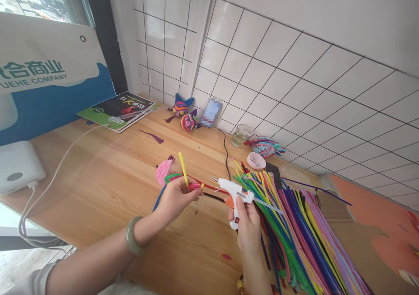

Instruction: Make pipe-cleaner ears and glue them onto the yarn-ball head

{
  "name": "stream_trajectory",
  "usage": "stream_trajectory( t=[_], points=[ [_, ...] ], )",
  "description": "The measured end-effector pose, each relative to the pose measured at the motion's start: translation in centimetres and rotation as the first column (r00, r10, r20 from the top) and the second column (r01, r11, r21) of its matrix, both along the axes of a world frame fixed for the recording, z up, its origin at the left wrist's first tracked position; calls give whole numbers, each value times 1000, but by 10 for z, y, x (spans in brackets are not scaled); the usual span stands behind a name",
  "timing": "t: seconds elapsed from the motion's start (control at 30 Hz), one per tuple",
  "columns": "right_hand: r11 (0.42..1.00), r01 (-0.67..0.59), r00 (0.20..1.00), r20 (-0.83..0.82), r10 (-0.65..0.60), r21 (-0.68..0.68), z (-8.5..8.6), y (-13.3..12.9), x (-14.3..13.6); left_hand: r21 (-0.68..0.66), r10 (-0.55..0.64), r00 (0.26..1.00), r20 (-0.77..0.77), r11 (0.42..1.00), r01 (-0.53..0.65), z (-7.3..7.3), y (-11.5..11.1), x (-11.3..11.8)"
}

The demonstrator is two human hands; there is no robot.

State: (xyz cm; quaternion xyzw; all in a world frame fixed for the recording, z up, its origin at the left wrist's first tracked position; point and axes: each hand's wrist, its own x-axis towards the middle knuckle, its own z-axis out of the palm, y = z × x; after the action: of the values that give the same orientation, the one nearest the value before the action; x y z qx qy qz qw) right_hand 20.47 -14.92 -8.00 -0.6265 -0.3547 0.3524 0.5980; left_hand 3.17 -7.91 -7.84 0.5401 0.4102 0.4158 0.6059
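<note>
My left hand pinches a small pink coiled piece wrapped with a yellow pipe cleaner, whose free end sticks upward. Wrapped around a white hot glue gun with an orange trigger is my right hand. The gun's nozzle points left, a short distance from the piece in my left hand. A clear glue stick protrudes from its rear. Behind my left hand lies a pink wound ball, with green and blue pipe cleaners partly hidden by the hand.
Many coloured pipe cleaners spread across the right side. Along the wall are two striped fish-like ornaments, a blurred phone, a glass jar, a pink bowl and another yarn-like ornament. A purple tassel and booklet lie left.
</note>
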Motion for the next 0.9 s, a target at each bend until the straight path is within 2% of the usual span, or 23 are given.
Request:
stream_trajectory(
  t=[0.1,0.2,0.3,0.43,0.57,0.63,0.7,0.73,0.77,0.8,0.9],
  points=[
    [1000,26,986,-164,-28,-13,1,13,10,-128,-25,993,117,991,40,1,0,2],
    [999,-33,971,-236,25,-31,4,26,15,-175,-22,984,179,983,53,3,-2,4],
    [992,-102,975,-205,85,-73,6,40,13,-213,-19,980,197,975,62,5,-5,5],
    [980,-139,985,-124,121,-146,-3,59,8,-233,-44,979,198,968,91,6,-6,5],
    [962,-122,991,27,132,-244,-9,63,13,-239,-64,970,233,964,121,2,-6,4],
    [963,-77,984,138,115,-259,-4,54,16,-244,-73,968,241,961,133,0,-5,4],
    [979,-4,958,279,63,-206,5,38,14,-248,-95,965,245,956,157,-2,-6,5],
    [995,53,875,484,-4,-88,10,29,10,-253,-109,963,247,952,173,-3,-6,5],
    [1000,30,778,628,-18,-8,13,20,5,-263,-118,961,251,947,185,-3,-6,5],
    [999,-21,710,704,-11,36,15,11,-3,-277,-124,959,255,941,195,-4,-7,6],
    [984,-157,670,741,43,86,13,-8,-26,-319,-128,955,266,924,213,-3,-8,8]
  ],
)
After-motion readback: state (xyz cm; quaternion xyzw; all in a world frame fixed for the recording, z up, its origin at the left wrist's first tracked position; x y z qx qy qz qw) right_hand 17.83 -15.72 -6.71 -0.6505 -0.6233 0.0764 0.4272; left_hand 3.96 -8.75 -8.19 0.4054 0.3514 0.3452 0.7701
